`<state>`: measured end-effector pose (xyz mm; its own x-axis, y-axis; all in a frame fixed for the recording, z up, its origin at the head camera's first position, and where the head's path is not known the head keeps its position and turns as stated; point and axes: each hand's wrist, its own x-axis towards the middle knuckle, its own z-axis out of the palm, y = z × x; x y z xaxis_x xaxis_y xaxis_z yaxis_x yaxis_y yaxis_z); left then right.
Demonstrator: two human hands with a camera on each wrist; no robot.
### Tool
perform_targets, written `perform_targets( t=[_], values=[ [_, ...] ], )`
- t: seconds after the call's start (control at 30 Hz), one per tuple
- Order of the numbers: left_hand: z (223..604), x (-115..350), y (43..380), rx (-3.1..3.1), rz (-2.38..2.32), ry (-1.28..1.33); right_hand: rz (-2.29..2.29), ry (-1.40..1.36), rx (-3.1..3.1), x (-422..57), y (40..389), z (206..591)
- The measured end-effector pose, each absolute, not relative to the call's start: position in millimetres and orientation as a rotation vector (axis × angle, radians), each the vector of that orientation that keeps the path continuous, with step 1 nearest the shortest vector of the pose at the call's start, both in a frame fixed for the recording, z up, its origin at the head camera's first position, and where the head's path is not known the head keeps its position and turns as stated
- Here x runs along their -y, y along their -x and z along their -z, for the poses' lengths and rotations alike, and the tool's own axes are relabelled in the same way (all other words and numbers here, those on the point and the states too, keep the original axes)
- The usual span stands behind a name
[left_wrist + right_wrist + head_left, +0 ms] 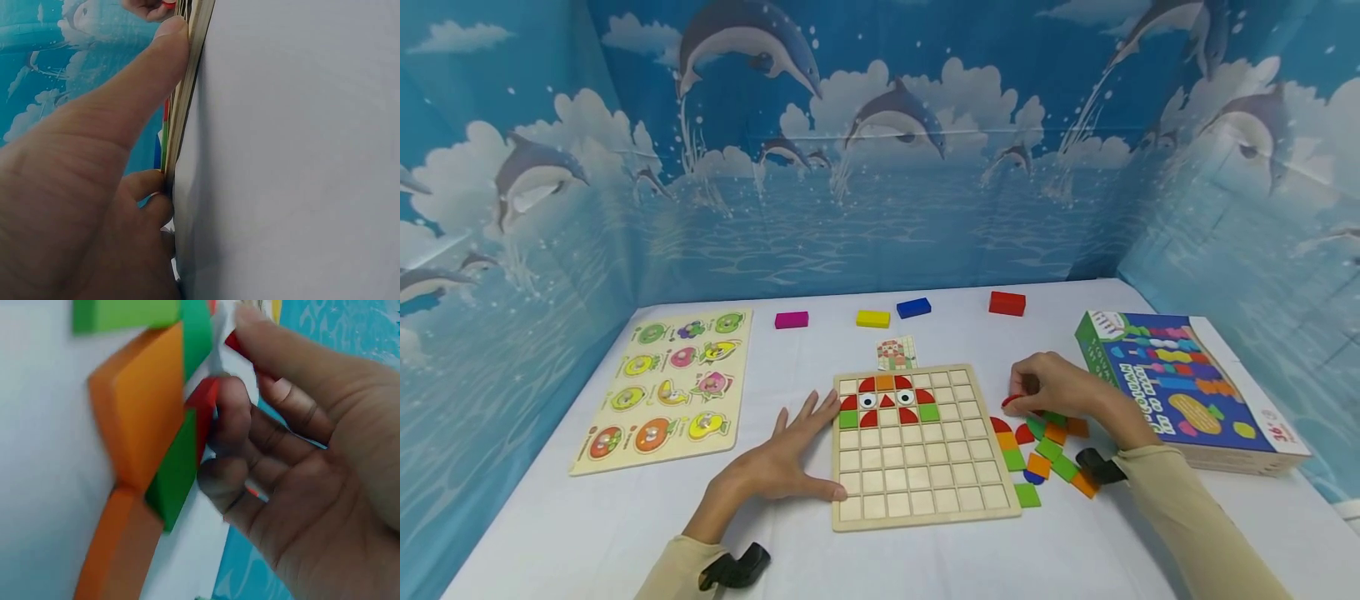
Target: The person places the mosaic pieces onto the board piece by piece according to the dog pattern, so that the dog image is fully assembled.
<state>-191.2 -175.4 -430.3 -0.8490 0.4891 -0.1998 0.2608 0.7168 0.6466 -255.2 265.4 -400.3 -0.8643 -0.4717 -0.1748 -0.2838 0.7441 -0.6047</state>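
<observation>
A wooden grid board (925, 479) lies on the white table with red, orange, green and eye-marked tiles set in its upper rows. My left hand (778, 462) rests at its left edge, fingers spread and thumb at the lower corner; the thumb (159, 59) touches the board's side in the left wrist view. To the board's right, my right hand (1060, 387) pinches a red tile (1011, 402) between thumb and fingers, just over loose pieces. The tile is mostly hidden by the fingers. Among those pieces are a green square (1048, 450) and an orange tile (147, 406).
Above the board sits a small picture card (897, 353). Magenta (792, 320), yellow (872, 318), blue (913, 308) and red (1007, 303) blocks line the back. A fruit puzzle board (662, 392) lies left; a blue box (1187, 383) stands right, near my right forearm.
</observation>
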Motion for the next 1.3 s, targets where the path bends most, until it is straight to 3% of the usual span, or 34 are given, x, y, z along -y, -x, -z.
perform_targets(
  t=[0.33, 0.7, 1.3],
  values=[
    [429.1, 177.4, 190.2, -2.564, -0.9, -0.592, 1.154, 0.916, -2.6, -222.7, 244.8, 388.9],
    [428.3, 179.7, 190.6, -2.57, -0.899, -0.581, 1.405, 0.977, -2.355, -170.7, 229.5, 391.8],
    [429.4, 179.7, 192.5, -2.551, -0.888, -0.614, 1.438, 1.016, -2.247, -114.6, 225.4, 399.5]
  ],
)
